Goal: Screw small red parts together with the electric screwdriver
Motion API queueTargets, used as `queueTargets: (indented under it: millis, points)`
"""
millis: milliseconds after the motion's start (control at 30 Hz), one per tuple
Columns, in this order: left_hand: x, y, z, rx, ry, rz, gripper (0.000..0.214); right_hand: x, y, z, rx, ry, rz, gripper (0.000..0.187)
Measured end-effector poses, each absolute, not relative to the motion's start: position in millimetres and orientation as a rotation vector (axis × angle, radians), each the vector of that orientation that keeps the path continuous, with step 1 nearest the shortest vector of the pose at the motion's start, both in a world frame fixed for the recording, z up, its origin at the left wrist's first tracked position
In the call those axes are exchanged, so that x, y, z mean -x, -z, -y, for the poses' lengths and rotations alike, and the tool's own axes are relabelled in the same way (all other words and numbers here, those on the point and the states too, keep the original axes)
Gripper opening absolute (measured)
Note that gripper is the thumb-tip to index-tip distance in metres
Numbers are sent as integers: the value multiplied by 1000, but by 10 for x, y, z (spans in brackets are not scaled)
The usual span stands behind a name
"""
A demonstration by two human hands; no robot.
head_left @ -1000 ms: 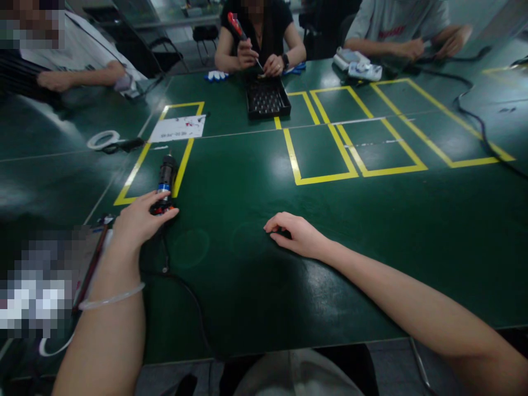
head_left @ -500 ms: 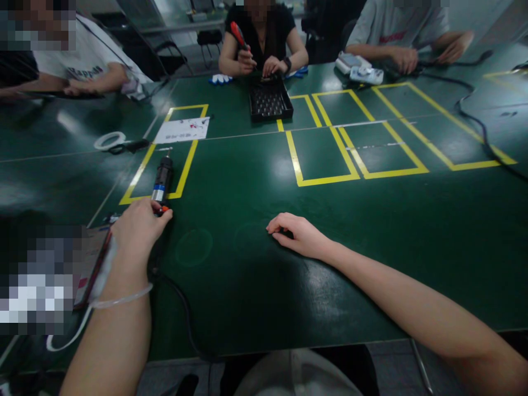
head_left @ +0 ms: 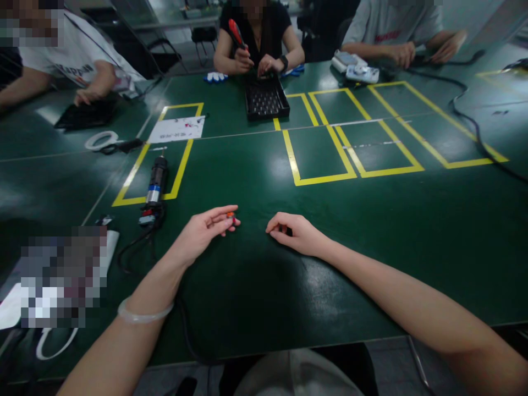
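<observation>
My left hand [head_left: 206, 230] is over the green table near the middle, its fingers closed on a small orange-and-red piece [head_left: 231, 217] whose kind I cannot make out. A short gap to its right, my right hand [head_left: 295, 234] rests on the tabletop with its fingers curled in, and nothing shows in them. Beyond my left hand, a black electric screwdriver [head_left: 157, 179] with a blue band lies inside a yellow tape outline, its bit pointing away from me. A cable runs from its near end.
A white printed sheet [head_left: 176, 130], a roll of white tape [head_left: 101, 141] and a black-handled tool lie to the left. Across the table a person handles a red tool [head_left: 236, 34] over a black tray [head_left: 267, 104]. Yellow tape outlines [head_left: 325, 180] mark the right side; a cable [head_left: 474, 121] crosses there.
My left hand has moved right from beside the screwdriver, bringing the small orange-and-red piece towards my right hand. My right hand stays put. The person at left now touches a dark flat object.
</observation>
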State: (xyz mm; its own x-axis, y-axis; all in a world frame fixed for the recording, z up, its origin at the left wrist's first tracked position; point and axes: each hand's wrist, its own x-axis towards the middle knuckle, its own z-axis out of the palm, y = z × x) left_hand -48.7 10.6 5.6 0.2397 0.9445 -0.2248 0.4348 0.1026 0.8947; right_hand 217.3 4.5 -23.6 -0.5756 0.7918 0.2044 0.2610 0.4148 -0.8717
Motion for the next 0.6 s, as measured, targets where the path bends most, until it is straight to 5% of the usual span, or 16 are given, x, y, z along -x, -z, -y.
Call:
queueTargets:
  millis: [300, 600]
  points:
    - [182, -64, 107, -1893, -612, -1246, 20, -2139, 223, -32, 955, -1339, 1955, 9]
    - [75, -57, 230, -2549, -633, -1106, 11, -2093, 226, -17, 886, -1475, 1901, 17]
